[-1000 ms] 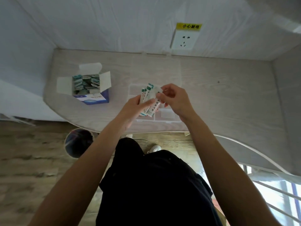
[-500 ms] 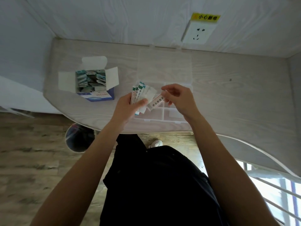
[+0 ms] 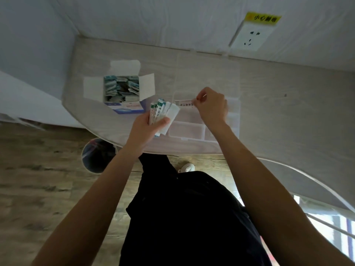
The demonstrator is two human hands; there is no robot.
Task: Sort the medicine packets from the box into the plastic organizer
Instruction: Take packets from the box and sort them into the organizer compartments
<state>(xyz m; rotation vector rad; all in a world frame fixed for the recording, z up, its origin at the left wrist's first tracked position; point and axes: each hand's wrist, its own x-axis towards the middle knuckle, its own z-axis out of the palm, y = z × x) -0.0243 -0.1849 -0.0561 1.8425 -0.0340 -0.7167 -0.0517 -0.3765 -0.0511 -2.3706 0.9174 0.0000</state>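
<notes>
An open blue-and-white cardboard box (image 3: 126,108) stands on the table's left part, full of green-and-white medicine packets (image 3: 121,87). My left hand (image 3: 148,127) grips a fanned bunch of packets (image 3: 163,112) just left of the clear plastic organizer (image 3: 233,110). My right hand (image 3: 211,106) pinches one end of a single narrow packet (image 3: 184,103) and holds it level over the organizer's far-left compartments. The organizer's open lid (image 3: 207,73) lies flat behind it.
The pale wooden table (image 3: 288,116) runs to white walls at the back and left, with its curved front edge close to my body. A wall socket (image 3: 249,37) sits above the table. A round bin (image 3: 98,155) stands on the floor below the left edge.
My right hand has pulled one packet out of the bunch and carried it away over the organizer. The left hand has stayed shut on the bunch. The view has shifted left.
</notes>
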